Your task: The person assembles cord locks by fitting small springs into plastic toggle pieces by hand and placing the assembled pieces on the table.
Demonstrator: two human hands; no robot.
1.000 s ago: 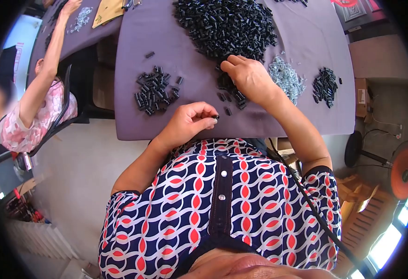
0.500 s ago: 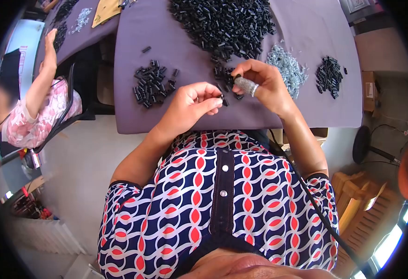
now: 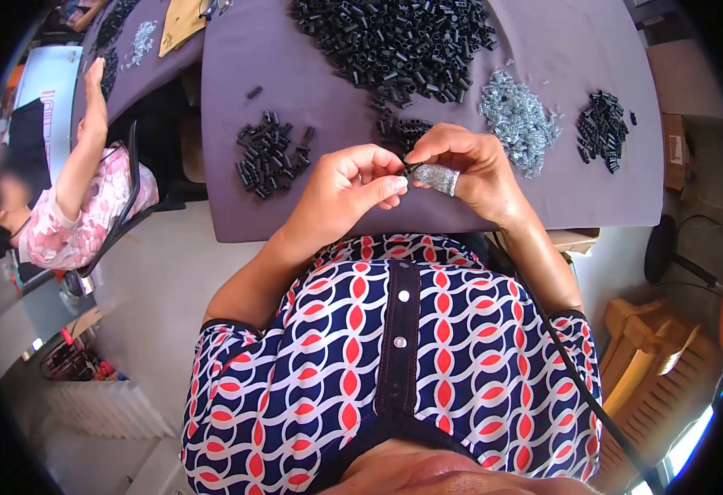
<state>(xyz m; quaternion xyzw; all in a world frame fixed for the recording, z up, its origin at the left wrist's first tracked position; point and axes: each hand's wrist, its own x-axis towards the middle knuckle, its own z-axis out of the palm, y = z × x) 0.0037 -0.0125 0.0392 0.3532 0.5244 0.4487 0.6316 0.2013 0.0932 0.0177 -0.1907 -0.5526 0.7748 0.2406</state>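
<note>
Two hands now meet: your right hand (image 3: 481, 173), back from the black pieces (image 3: 402, 130), has joined your left hand (image 3: 346, 186). Each grip looks pinched nearly closed on the small dark part (image 3: 411, 167) above the counter (image 3: 555, 198), apparently working it together.

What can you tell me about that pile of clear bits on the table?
The clear pile is a loose heap of tiny, shiny pieces, perhaps plastic, with a few strays around it. It lies on the purple cloth, between the big black heap and a small black pile. The right hand is beside it.
</note>
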